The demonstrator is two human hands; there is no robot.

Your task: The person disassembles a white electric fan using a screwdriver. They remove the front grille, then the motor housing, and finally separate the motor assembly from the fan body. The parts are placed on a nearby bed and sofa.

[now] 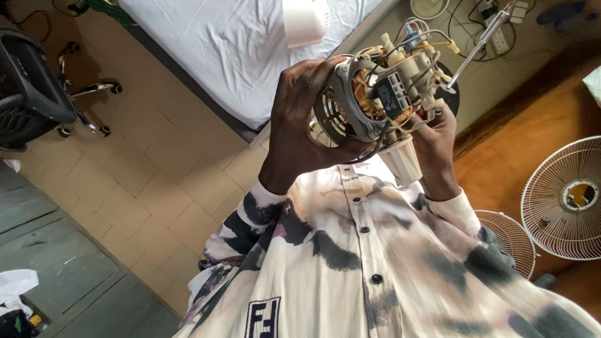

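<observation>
the picture is upside down, with the person's own shirt front filling the bottom of it; the hand at picture left (297, 129) is clenched round the metal frame of a bare fan motor (374, 97), fingers wrapped over its rim; the motor is held up in the air in front of the chest, above the tiled floor (151, 196), its copper windings and a dark switch block showing, with thin wires (415, 32) looped off its top; a cream plastic stub (403, 160) hangs from its underside; the hand at picture right (437, 139) grips the motor's lower right side, and a screwdriver (482, 46) slants up from that side, its tip at the motor; whether that hand also holds the screwdriver i cannot tell; which hand is the person's left i cannot tell either, given the flipped view.

behind lies a white sheet (230, 30) with a white plastic fan cover (305, 18) resting on it; a round white fan grille (593, 198) lies on the brown floor at right, a second smaller grille (509, 238) just beside it; a black office chair (10, 85) stands at left; the shirt bears a small square dark logo patch (262, 322) low on the front; a white power strip (494, 18) lies near the wall.
</observation>
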